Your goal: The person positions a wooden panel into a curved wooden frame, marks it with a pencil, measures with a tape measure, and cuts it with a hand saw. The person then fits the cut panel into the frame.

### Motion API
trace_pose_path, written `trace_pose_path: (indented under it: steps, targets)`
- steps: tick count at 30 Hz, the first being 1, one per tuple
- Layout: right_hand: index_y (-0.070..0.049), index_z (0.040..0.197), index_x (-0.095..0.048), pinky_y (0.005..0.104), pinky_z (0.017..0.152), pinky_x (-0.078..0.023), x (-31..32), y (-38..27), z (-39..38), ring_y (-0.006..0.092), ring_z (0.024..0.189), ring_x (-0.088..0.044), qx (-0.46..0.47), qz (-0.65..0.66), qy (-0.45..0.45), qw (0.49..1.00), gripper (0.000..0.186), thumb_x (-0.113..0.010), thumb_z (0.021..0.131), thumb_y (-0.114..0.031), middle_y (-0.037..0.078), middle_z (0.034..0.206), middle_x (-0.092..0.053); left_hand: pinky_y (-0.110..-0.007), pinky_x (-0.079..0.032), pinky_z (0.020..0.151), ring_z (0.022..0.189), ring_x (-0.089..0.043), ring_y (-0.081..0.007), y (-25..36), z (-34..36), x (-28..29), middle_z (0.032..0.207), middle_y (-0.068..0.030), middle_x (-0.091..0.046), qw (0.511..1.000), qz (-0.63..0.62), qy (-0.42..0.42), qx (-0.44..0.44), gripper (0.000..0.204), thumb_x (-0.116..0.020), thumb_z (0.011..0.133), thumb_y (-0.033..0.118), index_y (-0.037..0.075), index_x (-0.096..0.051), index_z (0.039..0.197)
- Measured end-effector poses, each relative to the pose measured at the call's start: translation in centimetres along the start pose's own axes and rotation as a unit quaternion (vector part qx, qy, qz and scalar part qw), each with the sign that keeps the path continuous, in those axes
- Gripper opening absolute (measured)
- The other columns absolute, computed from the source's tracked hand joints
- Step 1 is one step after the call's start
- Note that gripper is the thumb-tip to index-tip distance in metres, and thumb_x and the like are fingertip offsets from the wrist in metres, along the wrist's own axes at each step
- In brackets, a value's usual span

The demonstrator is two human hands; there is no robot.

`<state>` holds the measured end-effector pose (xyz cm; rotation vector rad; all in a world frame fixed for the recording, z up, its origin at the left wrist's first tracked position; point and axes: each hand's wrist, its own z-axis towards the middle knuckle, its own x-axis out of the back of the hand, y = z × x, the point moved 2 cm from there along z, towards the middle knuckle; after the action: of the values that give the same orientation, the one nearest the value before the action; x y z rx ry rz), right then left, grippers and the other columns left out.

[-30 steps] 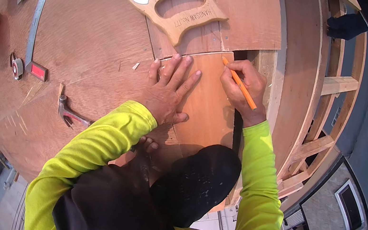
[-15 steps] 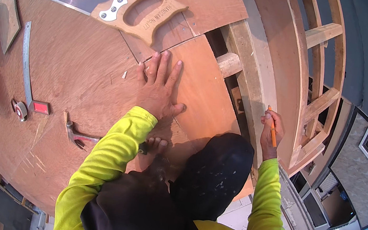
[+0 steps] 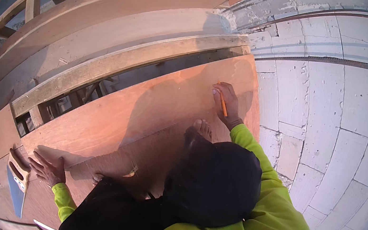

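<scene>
Saw (image 3: 16,185) blade is getting cut off by frame edge. Right hand (image 3: 224,103) is gripping orange pencil (image 3: 222,104) on smooth plywood (image 3: 146,109); left hand (image 3: 48,168) is lying flat, fingers wide.

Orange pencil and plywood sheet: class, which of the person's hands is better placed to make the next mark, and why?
Right. The right hand holds the orange pencil against the plywood sheet; the left hand lies flat, bracing near the handsaw.
</scene>
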<state>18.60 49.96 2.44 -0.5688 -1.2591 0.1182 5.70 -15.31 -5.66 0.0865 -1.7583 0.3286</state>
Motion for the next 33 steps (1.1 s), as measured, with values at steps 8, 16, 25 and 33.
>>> trace_pose_path:
  steps: [8,16,25,33]
  targets:
    - [-0.009,0.117,-0.065,0.043,0.09,-0.051,6.6,17.6,-5.7,0.0348,0.106,-0.066,-0.276,0.045,0.283,0.917,0.024,-0.064,0.096,-0.018,0.019,0.111,-0.069,-0.049,-0.034,0.116,0.141,-0.04,-0.0388,22.2,4.2,15.2,0.153,-0.0189,-0.043,0.876,-0.015,-0.133,-0.463,0.087,-0.076,0.079,0.017,0.011,-0.034,0.155]
    - [-0.005,0.113,-0.067,0.0296,0.084,-0.052,5.7,25.0,-5.0,0.0163,0.09,-0.064,-0.409,0.213,0.266,0.847,0.02,-0.065,0.095,-0.014,0.008,0.101,-0.07,-0.049,-0.045,0.106,0.125,-0.054,-0.0402,51.5,-5.3,17.3,0.137,-0.0227,-0.055,0.739,0.004,-0.194,-0.645,0.071,-0.073,0.085,0.024,0.004,-0.044,0.146]
    - [-0.003,0.108,-0.07,0.0232,0.085,-0.05,5.2,23.8,-3.5,0.0077,0.093,-0.062,-0.418,0.266,0.335,0.801,0.015,-0.067,0.095,-0.009,0.005,0.108,-0.072,-0.047,-0.052,0.087,0.098,-0.066,-0.0415,60.0,-15.1,9.2,0.106,-0.0243,-0.068,0.855,-0.148,-0.213,-0.449,0.057,-0.069,0.085,0.04,-0.005,-0.063,0.119]
    - [-0.002,0.11,-0.067,0.0233,0.087,-0.05,6.7,22.7,-2.4,0.0087,0.098,-0.063,-0.421,0.321,0.351,0.772,0.014,-0.065,0.098,-0.009,0.007,0.114,-0.072,-0.049,-0.043,0.06,0.061,-0.057,-0.0359,60.4,-14.3,11.9,0.068,-0.0188,-0.059,0.867,-0.204,-0.118,-0.44,0.036,-0.055,0.092,0.036,0.002,-0.06,0.079]
